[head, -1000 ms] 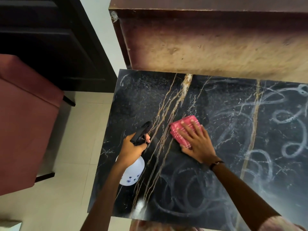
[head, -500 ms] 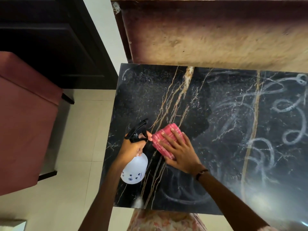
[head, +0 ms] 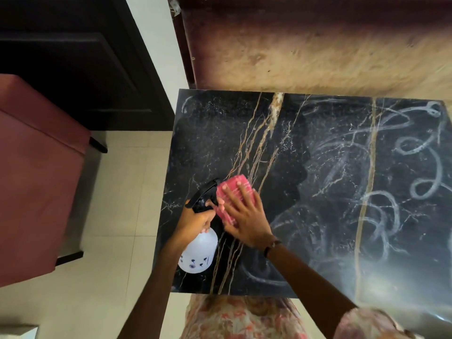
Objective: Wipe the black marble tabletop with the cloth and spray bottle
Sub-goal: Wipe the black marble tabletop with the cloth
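Observation:
The black marble tabletop has gold veins and pale swirly smear marks across its right half. A folded pink cloth lies on the left part of the top. My right hand presses flat on the cloth with fingers spread. Just left of it, my left hand grips the neck of a white spray bottle with a black trigger head, held over the table's left edge. The two hands nearly touch.
A brown upholstered piece with a fuzzy tan face stands against the table's far edge. A red seat stands to the left on the pale tiled floor. A dark cabinet is at the back left.
My right hand has slid the cloth leftward across the top, from the middle veins to right beside the spray bottle. The left hand holds the bottle in about the same spot.

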### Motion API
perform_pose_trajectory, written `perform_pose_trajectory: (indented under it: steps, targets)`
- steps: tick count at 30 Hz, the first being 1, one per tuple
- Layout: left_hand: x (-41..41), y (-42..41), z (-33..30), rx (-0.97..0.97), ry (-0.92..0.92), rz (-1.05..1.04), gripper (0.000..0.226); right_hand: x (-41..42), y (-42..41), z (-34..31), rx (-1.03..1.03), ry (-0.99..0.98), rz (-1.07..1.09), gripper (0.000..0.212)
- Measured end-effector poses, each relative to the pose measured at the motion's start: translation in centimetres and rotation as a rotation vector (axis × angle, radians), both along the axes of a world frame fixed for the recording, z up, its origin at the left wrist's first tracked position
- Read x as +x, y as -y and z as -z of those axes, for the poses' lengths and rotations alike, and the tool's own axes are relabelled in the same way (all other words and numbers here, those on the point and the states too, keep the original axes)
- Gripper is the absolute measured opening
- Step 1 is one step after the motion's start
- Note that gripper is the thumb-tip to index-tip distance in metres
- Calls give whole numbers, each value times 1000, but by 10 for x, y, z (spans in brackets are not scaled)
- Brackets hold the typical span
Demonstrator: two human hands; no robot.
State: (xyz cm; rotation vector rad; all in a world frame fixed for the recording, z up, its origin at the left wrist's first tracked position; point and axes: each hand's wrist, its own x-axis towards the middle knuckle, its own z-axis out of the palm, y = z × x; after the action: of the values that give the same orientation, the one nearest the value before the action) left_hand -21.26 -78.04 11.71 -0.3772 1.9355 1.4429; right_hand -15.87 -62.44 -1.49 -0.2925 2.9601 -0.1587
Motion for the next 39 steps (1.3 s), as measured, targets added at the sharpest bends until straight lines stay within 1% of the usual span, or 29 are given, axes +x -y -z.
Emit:
perform_pose_trajectory:
  steps: [2,4,5,7,9,11,13,15,18,20,22,24,26,29,30,31,33,34,36,39]
  targets:
    - [5,3,-1,48,-32,14,25,38,-12,-1,20,-9,-84,67]
    - [12,3,-5,62,-59,39,31,67,-43,-2,60,-27,-114,68]
    - [16,2,-5,49,-55,37,32,75,-63,-2,72,-33,-95,67]
    - [25,-1,-6,38,-29,10,35,75,-97,-5,69,-5,6,66]
    - [33,-3,-5,56,-35,-7,36,56,-113,-8,45,37,150,67]
    - [45,-6,-4,18,-45,-30,43,35,-103,-11,24,53,269,69]
    - [58,-9,-5,-5,-51,-57,54,26,-78,-12,13,44,314,70]
    - [70,-12,-3,-4,-52,-86,54,35,-48,-10,-1,22,246,70]
    - [85,-12,6,-34,-38,-154,45,84,-11,-10,-42,45,16,66]
    - [94,-11,11,-44,-14,-203,38,122,-13,-9,-48,67,-118,62]
    - [106,-12,11,-72,29,-250,31,151,-40,-6,-15,52,-193,61]
    - [119,-11,9,-95,44,-269,31,164,-75,-5,30,43,-183,63]
    - [133,-8,9,-67,5,-254,37,160,-98,-8,26,73,-96,65]
    - [152,2,9,-14,-34,-269,46,136,-85,-14,-16,131,72,66]
    - [158,6,10,-3,-51,-275,47,129,-70,-15,-34,134,102,67]
    - [164,10,10,1,-57,-276,44,124,-54,-16,-53,136,107,67]
    - [171,17,11,-10,-51,-289,29,121,-19,-15,-66,131,46,66]
    - [173,20,12,-26,-45,-300,28,124,-1,-14,-61,137,-7,65]
    - [175,27,16,-52,-54,-308,35,132,30,-14,-65,155,-122,62]
    - [172,35,20,-47,-36,-270,36,146,47,-14,-79,170,-270,61]
